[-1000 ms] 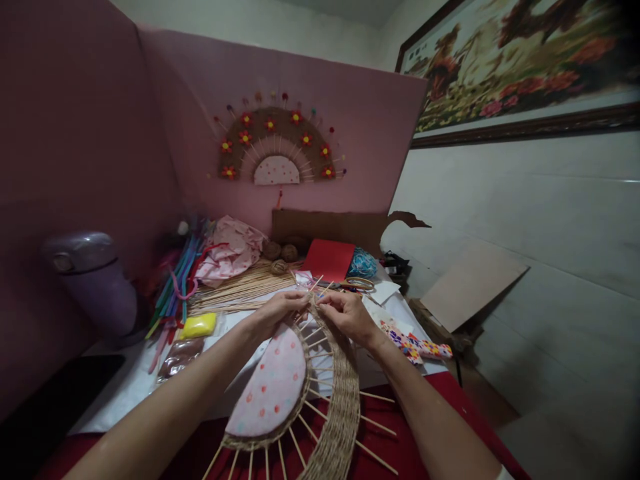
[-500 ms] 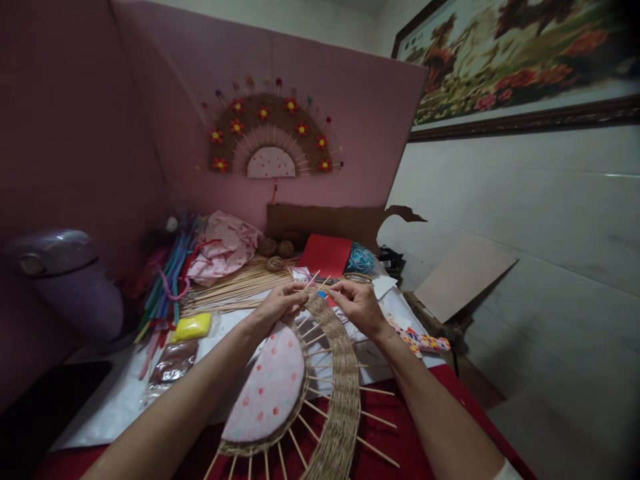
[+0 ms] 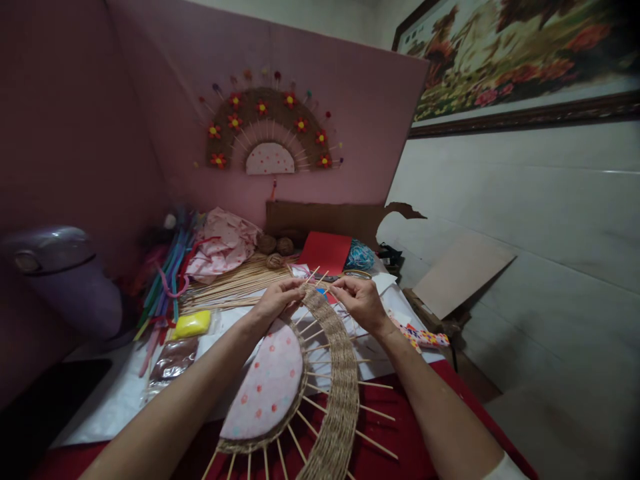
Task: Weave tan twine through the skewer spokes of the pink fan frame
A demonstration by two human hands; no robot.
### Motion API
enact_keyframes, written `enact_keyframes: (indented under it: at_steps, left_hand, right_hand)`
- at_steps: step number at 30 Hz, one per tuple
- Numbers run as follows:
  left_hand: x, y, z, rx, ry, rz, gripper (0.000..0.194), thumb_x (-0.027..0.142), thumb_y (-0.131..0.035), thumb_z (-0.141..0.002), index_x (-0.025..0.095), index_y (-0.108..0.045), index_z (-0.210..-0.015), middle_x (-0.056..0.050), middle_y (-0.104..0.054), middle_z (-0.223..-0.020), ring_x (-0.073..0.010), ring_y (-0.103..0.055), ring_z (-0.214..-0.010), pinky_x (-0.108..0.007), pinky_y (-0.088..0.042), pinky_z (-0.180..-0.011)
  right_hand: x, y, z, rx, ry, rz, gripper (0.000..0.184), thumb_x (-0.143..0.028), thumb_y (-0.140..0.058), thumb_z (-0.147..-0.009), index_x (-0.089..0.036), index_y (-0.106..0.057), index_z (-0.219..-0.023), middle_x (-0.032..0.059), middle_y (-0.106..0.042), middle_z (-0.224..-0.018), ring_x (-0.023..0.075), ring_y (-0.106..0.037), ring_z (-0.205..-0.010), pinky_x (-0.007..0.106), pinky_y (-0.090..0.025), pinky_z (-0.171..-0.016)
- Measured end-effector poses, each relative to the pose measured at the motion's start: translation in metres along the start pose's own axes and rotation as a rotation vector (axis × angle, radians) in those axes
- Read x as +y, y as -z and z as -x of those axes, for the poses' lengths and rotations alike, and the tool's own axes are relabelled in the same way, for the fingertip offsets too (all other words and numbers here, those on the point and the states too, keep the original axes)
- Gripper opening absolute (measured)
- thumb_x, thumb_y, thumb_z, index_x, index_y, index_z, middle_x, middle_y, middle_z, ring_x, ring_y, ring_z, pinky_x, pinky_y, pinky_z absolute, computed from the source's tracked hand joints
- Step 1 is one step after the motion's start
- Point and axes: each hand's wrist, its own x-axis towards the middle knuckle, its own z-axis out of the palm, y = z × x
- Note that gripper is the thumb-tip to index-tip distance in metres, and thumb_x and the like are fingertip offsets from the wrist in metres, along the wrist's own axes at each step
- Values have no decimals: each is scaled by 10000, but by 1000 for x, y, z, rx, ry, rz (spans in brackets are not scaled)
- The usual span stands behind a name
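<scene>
A half-round fan frame tilts in front of me, with a spotted pink fabric half-circle [image 3: 265, 390] at its centre. Thin wooden sticks [image 3: 376, 413] radiate from it through a broad woven twine band [image 3: 344, 383]. At the band's far end, my left hand [image 3: 274, 301] is closed around the edge beside the last sticks. Just to the right, my right hand [image 3: 361, 304] pinches what looks like a thin strand of twine running to that end. Its fingertips partly hide the strand.
Behind the hands lie loose sticks [image 3: 225, 285], twine balls [image 3: 275, 245], crumpled pink fabric [image 3: 225, 243], red card [image 3: 325, 252] and blue yarn [image 3: 361, 255]. Pipe cleaners [image 3: 159, 293], a yellow clay packet [image 3: 193, 325] and a purple container [image 3: 75, 287] stand left. A finished flowered fan [image 3: 270, 117] hangs ahead.
Both hands stay at the band's far end, with only slight finger movement. The whole view has shifted a little, and the fan frame sits almost as before.
</scene>
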Motion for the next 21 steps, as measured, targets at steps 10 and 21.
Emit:
enact_keyframes:
  at_steps: [10,21]
  left_hand:
    - [6,0,-1,59,71,-17,211,196,-735,-576,113,-645,-749,9,-587,-595,-42,-465,-447,-164,-315,-416]
    - [4,6,-3,-73,66,-66,247,312,-705,-654,110,-637,-777,1,-538,-605,-35,-403,-408,-176,-243,-375]
  right_hand:
    - [1,-1,0,-11,15,15,241,-337,-515,-809,-173,-656,-703,-26,-478,-506,101,-399,-478,223,-295,-470]
    - [0,-1,1,-18,33,87,241,-334,-513,-825,-174,-672,-742,-12,-548,-533,100,-446,-484,216,-309,-498]
